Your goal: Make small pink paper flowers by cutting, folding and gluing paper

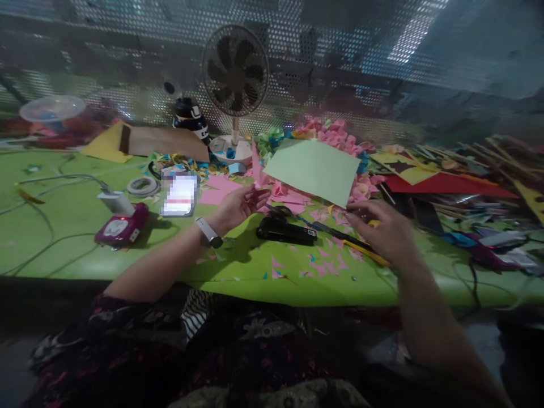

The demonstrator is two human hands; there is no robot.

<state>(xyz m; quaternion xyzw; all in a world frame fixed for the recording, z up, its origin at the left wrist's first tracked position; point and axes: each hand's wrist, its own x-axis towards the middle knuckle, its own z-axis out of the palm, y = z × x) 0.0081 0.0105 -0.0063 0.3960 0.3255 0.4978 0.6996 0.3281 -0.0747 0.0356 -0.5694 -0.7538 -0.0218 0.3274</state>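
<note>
A pale green sheet of paper (312,170) is tilted above the pile at the middle of the table. My right hand (382,226) pinches its near right corner between thumb and fingers. To the left, my left hand (244,205) is turned palm up, its fingers loosely spread and holding nothing. Just below that hand lies a black stapler (287,231), with dark-handled scissors (278,212) behind it. A yellow-and-black cutter (357,245) lies under my right hand. Pink paper scraps (327,267) are scattered around these tools, and folded pink paper pieces (335,136) heap up behind the sheet.
At the back stands a fan (236,71) beside a dark bottle (190,119). On the left are a lit phone (181,194), a tape roll (143,186) and a purple power socket (121,225) with cables. Red card (446,186) and thin sticks (476,156) lie right.
</note>
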